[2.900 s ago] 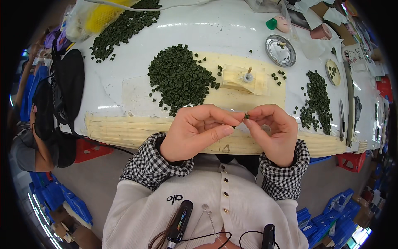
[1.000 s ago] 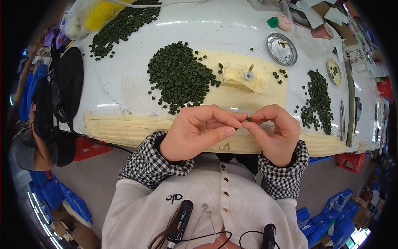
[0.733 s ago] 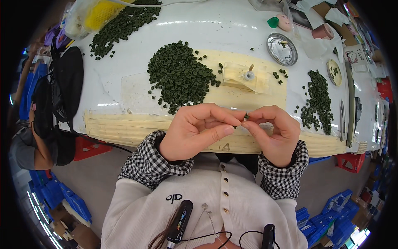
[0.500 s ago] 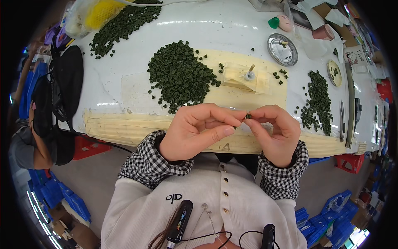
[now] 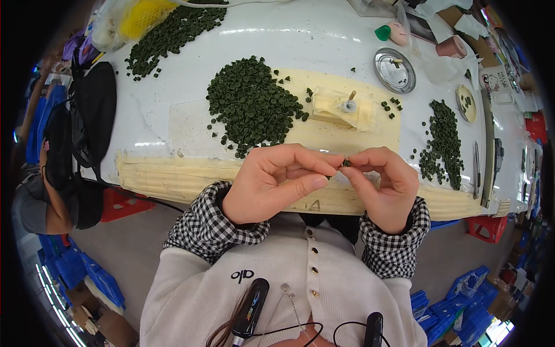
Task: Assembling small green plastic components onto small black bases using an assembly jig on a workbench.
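Observation:
My right hand (image 5: 386, 188) pinches a small dark green cap-like piece (image 5: 346, 163) between thumb and forefinger, above the table's near edge. From the left, my left hand (image 5: 272, 184) meets it, forefinger tip against or very close to the piece. Between the left thumb and fingers a bit of another dark green piece (image 5: 329, 177) peeks out, mostly hidden. Beyond the left hand lies a large heap of similar green pieces (image 5: 251, 107). Behind both hands stands a tape-wrapped block (image 5: 335, 110) with an upright pin (image 5: 351, 96) in a clear collar.
More green pieces lie in a pile (image 5: 444, 141) at the right and another (image 5: 167, 37) at the far left. A round metal tin (image 5: 395, 70), a shallow yellowish dish (image 5: 466, 103) and tweezers (image 5: 477, 170) are on the right. A black bag (image 5: 95, 113) hangs at the left edge, near another person's arm (image 5: 56, 202).

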